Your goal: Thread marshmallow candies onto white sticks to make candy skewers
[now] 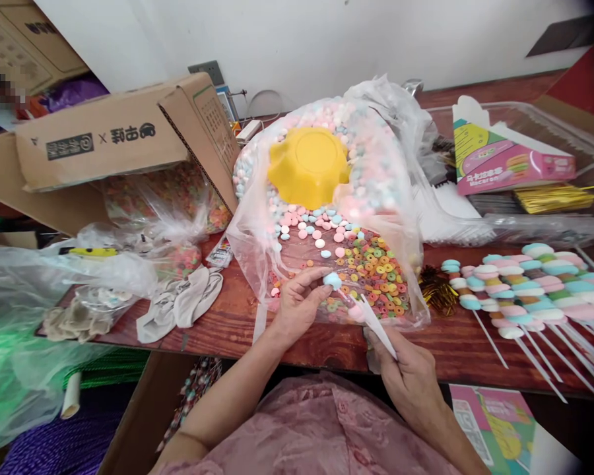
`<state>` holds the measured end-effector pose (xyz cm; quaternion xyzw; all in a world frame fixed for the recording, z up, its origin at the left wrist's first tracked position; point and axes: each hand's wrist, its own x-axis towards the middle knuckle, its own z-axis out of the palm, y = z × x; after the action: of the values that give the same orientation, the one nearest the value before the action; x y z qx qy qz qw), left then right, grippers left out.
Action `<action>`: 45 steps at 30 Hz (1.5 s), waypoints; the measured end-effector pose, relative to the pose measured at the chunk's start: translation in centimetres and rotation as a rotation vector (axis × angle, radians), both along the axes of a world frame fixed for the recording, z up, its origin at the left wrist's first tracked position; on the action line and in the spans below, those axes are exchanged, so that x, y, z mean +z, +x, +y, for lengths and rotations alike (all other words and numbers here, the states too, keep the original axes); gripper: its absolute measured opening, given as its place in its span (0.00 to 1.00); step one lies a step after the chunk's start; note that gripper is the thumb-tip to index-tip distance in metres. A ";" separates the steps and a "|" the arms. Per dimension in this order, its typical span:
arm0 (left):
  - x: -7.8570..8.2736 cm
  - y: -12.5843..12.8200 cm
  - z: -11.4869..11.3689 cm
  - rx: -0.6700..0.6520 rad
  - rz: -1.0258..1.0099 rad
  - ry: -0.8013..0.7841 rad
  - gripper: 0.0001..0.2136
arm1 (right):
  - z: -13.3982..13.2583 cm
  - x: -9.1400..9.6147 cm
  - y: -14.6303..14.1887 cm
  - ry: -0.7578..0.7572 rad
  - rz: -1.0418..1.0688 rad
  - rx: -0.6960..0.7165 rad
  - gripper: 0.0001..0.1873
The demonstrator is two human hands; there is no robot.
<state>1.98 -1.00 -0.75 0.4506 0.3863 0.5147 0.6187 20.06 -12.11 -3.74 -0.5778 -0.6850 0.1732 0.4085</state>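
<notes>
While the left hand is pinching a blue candy at its fingertips, the right hand is gripping a white stick just below. Finished skewers are lying well right of the fingers; loose candies are waiting beyond them.

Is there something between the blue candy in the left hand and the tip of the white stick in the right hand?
Nothing visible. The left hand pinches the blue candy just above the white stick held by the right hand; a pink candy is already on the stick, lower down.

Yellow bowl among pink, blue (and white) candies
</notes>
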 end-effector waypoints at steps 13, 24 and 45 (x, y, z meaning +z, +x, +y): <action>-1.2 -0.1 -0.5 0.148 0.443 0.693 0.13 | 0.7 0.0 -0.4 -0.025 -0.036 0.016 0.13; -1.4 -0.2 -0.6 0.240 0.573 0.885 0.10 | 0.9 -0.5 -1.5 -0.070 0.059 0.023 0.12; -2.2 -0.2 -0.8 0.073 0.205 0.359 0.13 | 1.1 -1.2 -3.1 -0.098 0.316 -0.005 0.13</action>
<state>1.76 -1.77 -2.96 0.5894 0.3651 0.5488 0.4670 16.91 -11.02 -4.97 -0.5642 -0.6014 0.2942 0.4831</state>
